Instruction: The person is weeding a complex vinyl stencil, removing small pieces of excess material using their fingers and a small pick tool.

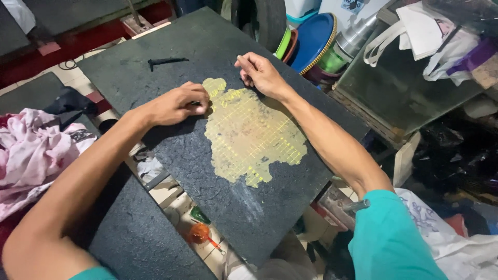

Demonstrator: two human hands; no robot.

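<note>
Yellow gridded patch (251, 132) on the dark slab (171, 67): left hand (176, 105) fingers curled, pressing its edge; right hand (259, 74) apparently pinching the upper edge. Next move calls for steady peeling.

1. Cluttered workshop/back room, prob. home-based.
2. Big dark work board (207, 171) w/ worn yellow grid patch (249, 135), centre.
3. Rag pile (31, 150) near left.
4. Stacked plastic basins (311, 41) far right; bags (446, 46) beyond.
</note>
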